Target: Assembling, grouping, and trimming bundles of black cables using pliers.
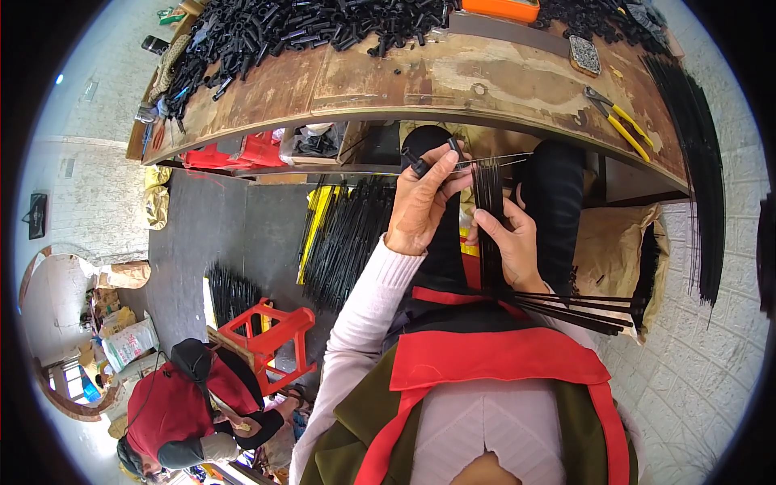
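Note:
Both hands are raised over my lap, just below the table's edge. My left hand is closed with short black tube pieces between its fingers and thumb. My right hand is wrapped round a bundle of thin black rods, its thumb lying along the front. The rods' upper ends come close to the left fingertips, and a few thin rods point sideways there. Whether a tube touches a rod end I cannot tell. More black rods lie across my lap under the right forearm.
A worn wooden table carries a heap of black tube pieces, yellow-handled pliers and an orange tray. Long rods hang off its right end. More rods, a red stool and another person are at left.

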Demonstrator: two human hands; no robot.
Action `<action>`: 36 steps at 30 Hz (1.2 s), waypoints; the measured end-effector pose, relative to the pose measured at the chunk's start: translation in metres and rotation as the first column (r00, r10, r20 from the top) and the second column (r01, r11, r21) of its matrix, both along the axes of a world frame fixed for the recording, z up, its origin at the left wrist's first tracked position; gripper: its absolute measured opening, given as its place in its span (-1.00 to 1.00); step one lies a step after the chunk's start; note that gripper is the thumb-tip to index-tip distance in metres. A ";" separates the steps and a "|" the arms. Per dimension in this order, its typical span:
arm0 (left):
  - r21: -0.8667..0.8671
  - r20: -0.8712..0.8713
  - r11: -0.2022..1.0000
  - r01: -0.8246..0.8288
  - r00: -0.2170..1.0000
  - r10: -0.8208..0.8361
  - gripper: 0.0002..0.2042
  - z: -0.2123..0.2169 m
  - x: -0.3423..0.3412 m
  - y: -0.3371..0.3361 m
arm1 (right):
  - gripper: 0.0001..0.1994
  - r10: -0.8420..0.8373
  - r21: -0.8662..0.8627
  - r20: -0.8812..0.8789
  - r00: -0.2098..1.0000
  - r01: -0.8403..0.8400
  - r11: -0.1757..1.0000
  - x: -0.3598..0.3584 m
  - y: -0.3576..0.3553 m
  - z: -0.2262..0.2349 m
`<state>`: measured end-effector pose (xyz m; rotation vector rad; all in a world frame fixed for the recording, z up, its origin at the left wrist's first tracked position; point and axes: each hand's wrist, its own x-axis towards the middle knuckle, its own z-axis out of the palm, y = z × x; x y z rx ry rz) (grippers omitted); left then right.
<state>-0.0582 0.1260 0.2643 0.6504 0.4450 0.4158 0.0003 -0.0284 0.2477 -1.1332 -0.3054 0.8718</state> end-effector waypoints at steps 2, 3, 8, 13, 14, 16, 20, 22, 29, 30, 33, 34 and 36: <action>-0.001 -0.004 1.000 0.002 1.000 -0.002 -0.74 -0.001 0.000 -0.001 | -0.81 0.009 -0.006 0.006 1.000 -0.009 1.000 0.000 -0.001 0.000; -0.002 -0.009 1.000 0.004 1.000 -0.004 -0.73 -0.001 0.000 -0.001 | -0.81 0.007 -0.008 0.012 1.000 -0.007 1.000 0.001 -0.001 -0.001; 0.002 -0.016 1.000 0.009 1.000 -0.009 -0.74 0.000 -0.001 -0.003 | -0.82 0.005 -0.009 0.013 1.000 -0.005 1.000 0.000 0.000 0.000; 0.002 -0.003 1.000 0.011 1.000 -0.011 -0.74 -0.003 -0.001 -0.003 | -0.82 -0.022 -0.011 0.028 0.999 0.023 1.000 -0.001 0.002 0.000; 0.013 0.004 1.000 0.016 1.000 -0.016 -0.74 -0.002 -0.001 -0.002 | -0.82 -0.022 -0.011 0.029 0.999 0.023 1.000 -0.002 0.002 0.001; 0.025 0.011 1.000 0.020 1.000 -0.020 -0.74 -0.002 -0.003 -0.001 | -0.82 -0.029 -0.019 0.024 0.999 0.029 0.999 -0.004 0.002 0.003; 0.106 -0.035 0.994 0.023 0.999 -0.020 -0.72 0.003 -0.006 -0.002 | -0.82 -0.027 -0.026 0.047 0.999 0.029 0.999 -0.005 0.002 0.005; 0.117 -0.038 0.993 0.026 0.999 -0.022 -0.72 0.005 -0.009 0.000 | -0.81 0.000 -0.023 0.046 0.999 0.001 1.000 -0.003 0.001 0.004; 0.147 -0.018 0.987 -0.065 0.998 0.068 -0.80 0.011 -0.015 -0.010 | -0.86 -0.001 -0.063 0.029 1.000 0.003 0.998 -0.007 0.004 0.010; 0.180 -0.033 0.981 -0.070 0.996 0.077 -0.83 0.010 -0.015 -0.010 | -0.85 0.002 -0.065 0.028 1.000 0.000 0.998 -0.009 0.004 0.010; 0.159 -0.020 0.984 -0.082 0.996 0.086 -0.85 0.008 -0.011 -0.012 | -0.84 -0.001 -0.060 0.038 0.999 0.003 0.998 -0.006 0.002 0.005; 0.144 -0.031 0.983 -0.114 0.992 0.120 -0.84 0.010 -0.009 -0.015 | -0.83 -0.006 -0.053 0.041 0.999 0.008 0.999 -0.006 0.002 0.004; 0.206 -0.030 0.967 -0.148 0.987 0.158 -0.81 0.007 -0.007 -0.021 | -0.83 -0.004 -0.068 0.045 0.999 0.007 0.998 -0.005 0.002 0.006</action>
